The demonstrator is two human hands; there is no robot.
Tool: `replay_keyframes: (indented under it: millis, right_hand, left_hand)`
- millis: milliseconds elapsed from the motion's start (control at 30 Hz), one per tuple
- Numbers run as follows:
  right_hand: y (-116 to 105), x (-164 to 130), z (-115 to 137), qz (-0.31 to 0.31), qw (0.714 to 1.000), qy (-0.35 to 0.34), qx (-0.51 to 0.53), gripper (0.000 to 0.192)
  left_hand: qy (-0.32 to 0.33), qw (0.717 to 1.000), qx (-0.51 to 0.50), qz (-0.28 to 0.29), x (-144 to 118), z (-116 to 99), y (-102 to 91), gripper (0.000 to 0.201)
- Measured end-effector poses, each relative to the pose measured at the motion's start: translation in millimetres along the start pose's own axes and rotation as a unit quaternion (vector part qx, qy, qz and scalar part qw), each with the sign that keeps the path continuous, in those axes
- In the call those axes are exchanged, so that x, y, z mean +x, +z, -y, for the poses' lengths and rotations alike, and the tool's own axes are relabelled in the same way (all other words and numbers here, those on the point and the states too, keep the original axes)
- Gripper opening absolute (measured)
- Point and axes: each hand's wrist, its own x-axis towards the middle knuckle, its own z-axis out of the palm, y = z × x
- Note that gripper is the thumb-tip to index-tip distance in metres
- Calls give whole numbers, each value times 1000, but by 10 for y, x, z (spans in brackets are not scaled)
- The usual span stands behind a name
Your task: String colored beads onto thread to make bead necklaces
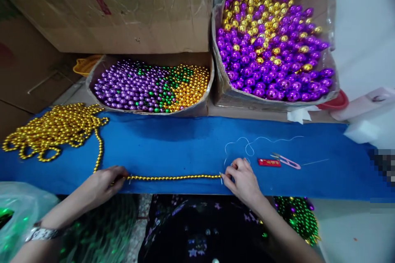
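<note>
A gold bead strand point(175, 178) runs straight along the front of the blue table, stretched between my two hands. My left hand point(108, 181) pinches it beside a small pale mark on the blue surface. From there the strand bends back to a heap of gold beads point(61, 127) at the left. My right hand point(242, 178) is closed at the strand's right end, next to another short white mark. A thin white thread point(237, 139) curls behind my right hand. Right of it lie a small red packet point(269, 162) and pink-handled thread snips point(290, 161).
A low carton point(197, 109) of purple, green and gold beads stands behind the blue table point(173, 148). A taller carton point(222, 86) of larger purple and gold beads is at right. A needle point(316, 162) lies near the snips. A plastic bag point(27, 201) sits front left.
</note>
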Motion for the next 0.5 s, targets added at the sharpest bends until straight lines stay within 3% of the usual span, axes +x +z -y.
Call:
replay_keyframes:
  millis: [133, 333, 500]
  right_hand:
    - [17, -5, -30, 12, 1000, 6, -12, 23]
    - [32, -39, -92, 14, 1000, -17, 12, 27]
    - [122, -65, -145, 16, 999, -44, 15, 27]
  left_hand:
    - [-12, 1000, -13, -2, 6, -9, 122, 24]
    - [-12, 999, 11, 30, -58, -134, 14, 25]
    - [-22, 1000, 17, 12, -102, -193, -21, 22]
